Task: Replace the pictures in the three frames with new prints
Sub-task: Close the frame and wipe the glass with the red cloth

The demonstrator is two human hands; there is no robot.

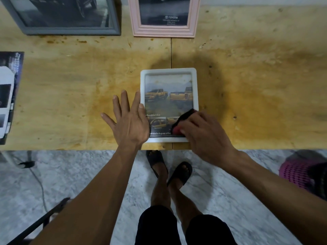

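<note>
**White frame gets a wipe near the front edge**

At the tabletop's (70, 89) left edge lies a stack of dark printed car brochures (8, 96). At the back edge lie a grey wooden frame (70, 30) and, to its right, a pink moulded frame (164, 31), both showing dark car prints. Close to the front edge, mid-table, lies the white plastic frame (169, 70) holding a print of yellow pickup trucks. The left hand (128, 121) lies flat, fingers spread and straight, steadying the frame's left side. The right hand (205, 137) has its fingers clamped on a black and red cloth (184, 121), pressed on the frame's lower right corner. This looks like cleaning. Next, probably, finishing the wipe and setting the frame beside the others.
</note>
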